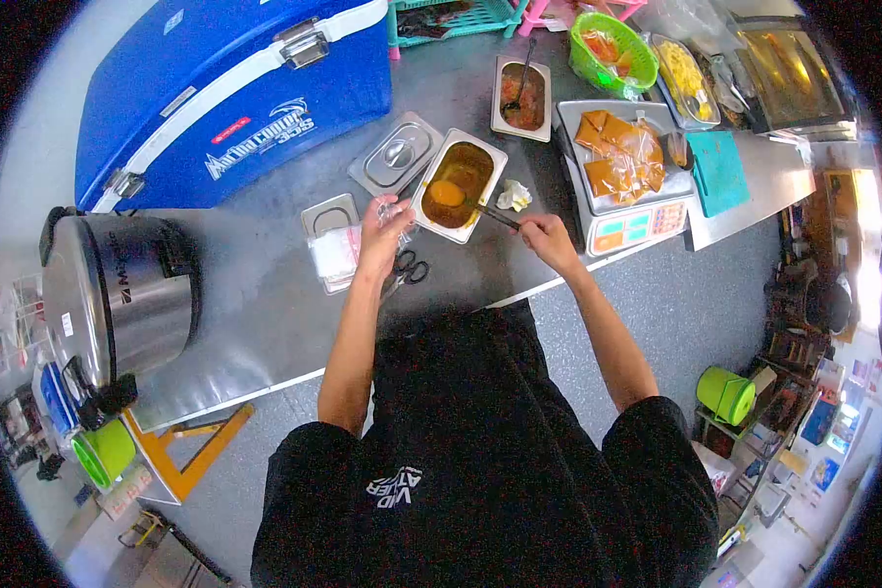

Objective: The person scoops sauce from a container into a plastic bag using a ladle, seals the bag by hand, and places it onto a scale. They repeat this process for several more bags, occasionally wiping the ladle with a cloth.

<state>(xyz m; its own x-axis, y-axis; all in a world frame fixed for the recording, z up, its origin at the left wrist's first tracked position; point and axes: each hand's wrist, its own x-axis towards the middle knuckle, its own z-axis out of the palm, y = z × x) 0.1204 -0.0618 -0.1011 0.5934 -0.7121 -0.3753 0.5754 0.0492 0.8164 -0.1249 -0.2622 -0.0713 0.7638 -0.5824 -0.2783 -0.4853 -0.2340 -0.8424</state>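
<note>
In the head view my right hand is closed around the dark handle of a ladle, whose bowl rests in brown sauce inside a metal container. At that container's left edge is my left hand, its fingers bent around what looks like a clear plastic bag. Behind it lies a metal lid. A smaller lidded container with a white packet is left of my left hand, and black-handled scissors lie just below it. A crumpled white wrapper sits right of the sauce container.
A scale carries a tray of bagged brown packets on the right. Behind are a second sauce container and a green basket. A blue cooler and a large steel pot stand left.
</note>
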